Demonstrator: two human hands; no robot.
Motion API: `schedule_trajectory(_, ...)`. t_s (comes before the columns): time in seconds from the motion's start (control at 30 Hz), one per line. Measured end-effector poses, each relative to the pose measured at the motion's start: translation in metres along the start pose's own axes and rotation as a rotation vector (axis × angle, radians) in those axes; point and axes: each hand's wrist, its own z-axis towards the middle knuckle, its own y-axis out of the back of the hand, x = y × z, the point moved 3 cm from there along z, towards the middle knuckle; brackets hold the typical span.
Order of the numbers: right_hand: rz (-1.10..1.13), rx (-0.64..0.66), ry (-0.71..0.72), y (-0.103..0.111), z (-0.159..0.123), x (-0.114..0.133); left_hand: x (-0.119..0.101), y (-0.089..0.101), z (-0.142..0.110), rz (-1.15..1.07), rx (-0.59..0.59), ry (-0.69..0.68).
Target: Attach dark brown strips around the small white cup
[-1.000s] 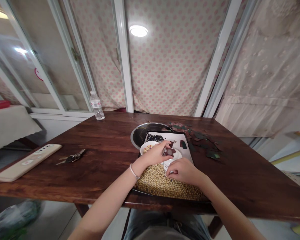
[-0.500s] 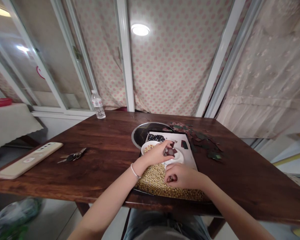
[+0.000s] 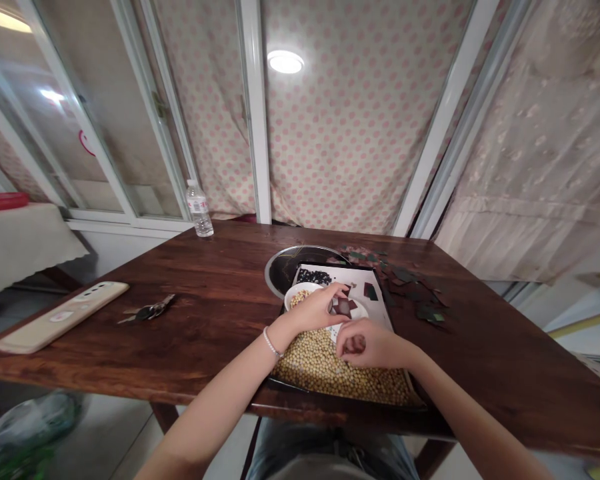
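My left hand (image 3: 314, 310) reaches over a small white bowl (image 3: 295, 291) of soybeans, its fingertips close to dark square pieces (image 3: 343, 306) on a white plate (image 3: 361, 310). My right hand (image 3: 365, 345) hangs curled just above a large layer of soybeans (image 3: 320, 367), next to the plate's near edge. Its fingers hide whatever may be inside them. The beans lie in a black tray (image 3: 300, 384), with a white sheet (image 3: 375, 307) and a patch of black beans (image 3: 313, 277) at its far end. A thin bracelet (image 3: 271, 342) circles my left wrist.
A round dark metal dish (image 3: 279, 275) sits behind the tray. Dark fragments (image 3: 423, 293) are scattered on the wooden table (image 3: 205, 320) to the right. Keys (image 3: 147, 311), a long beige remote (image 3: 63, 317) and a water bottle (image 3: 199, 208) stand to the left.
My right hand has moved slightly right, with its fingers curled tighter above the soybeans. The whole view has shifted a little as my head moved.
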Motion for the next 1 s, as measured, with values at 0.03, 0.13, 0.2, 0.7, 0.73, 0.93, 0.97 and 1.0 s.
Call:
schedule_trajectory(0.03,0.008,-0.036,-0.013,0.007,0.0,0.0,-0.001,0.0,0.0,-0.011,0.008,-0.007)
schedule_trajectory(0.13,-0.032,-0.229,-0.017,0.034,0.005,0.0,-0.005,0.0,0.001,-0.044,0.032,-0.023)
schedule_trajectory(0.2,-0.112,-0.36,-0.016,0.048,0.01,-0.005,-0.007,0.001,0.001,-0.053,0.038,-0.027)
schedule_trajectory(0.7,-0.156,-0.413,-0.034,0.047,0.018,-0.037,-0.007,-0.001,0.004,-0.017,0.024,0.042)
schedule_trajectory(0.73,-0.146,-0.418,-0.035,0.047,0.018,-0.037,-0.007,0.0,0.004,-0.011,0.018,0.051)
schedule_trajectory(0.93,-0.087,-0.445,-0.043,0.049,0.014,-0.04,-0.004,-0.001,0.005,0.012,0.006,0.081)
schedule_trajectory(0.97,-0.081,-0.446,-0.043,0.049,0.013,-0.039,-0.004,-0.001,0.005,0.012,0.009,0.083)
schedule_trajectory(1.0,-0.076,-0.446,-0.044,0.049,0.013,-0.039,-0.004,-0.001,0.005,0.012,0.012,0.085)
